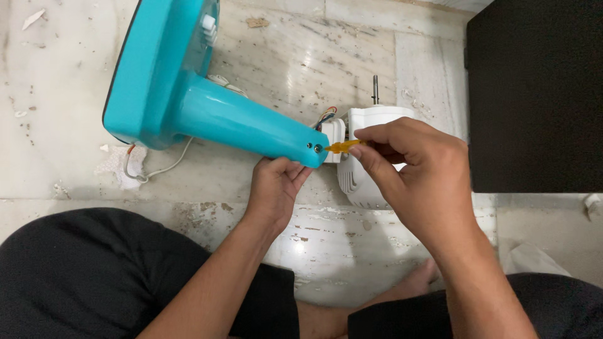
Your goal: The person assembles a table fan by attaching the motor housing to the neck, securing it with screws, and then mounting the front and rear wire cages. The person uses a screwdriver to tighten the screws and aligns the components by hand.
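A turquoise table-fan stand (188, 100) lies on its side on the stained marble floor (295, 56), its wide round base toward the upper left and its tapering neck running down to the right. The left hand (273, 188) cups the underside of the neck near its narrow end, fingers curled up against the plastic just below two small screw holes (314, 147). The right hand (408, 166) is closed in a pinch around a small screwdriver with an orange handle (344, 146), thumb and forefinger pressed together on it; the handle lies level and its tip points at the screw hole nearest the end of the neck, though the tip itself is too small to tell whether it sits in the hole. Just beyond the end of the neck lies the white motor housing (367, 182), partly hidden behind the right hand, with its bare metal shaft (375, 89) pointing away from the person. A bundle of coloured wires (326, 116) shows between the neck and the housing. A white power cord (163, 164) curls out from under the base beside a crumpled scrap of white paper (116, 164). A black cabinet (534, 94) fills the upper right. The person sits on the floor, dark trousers (94, 276) in the foreground and a bare foot (414, 282) showing between the knees.
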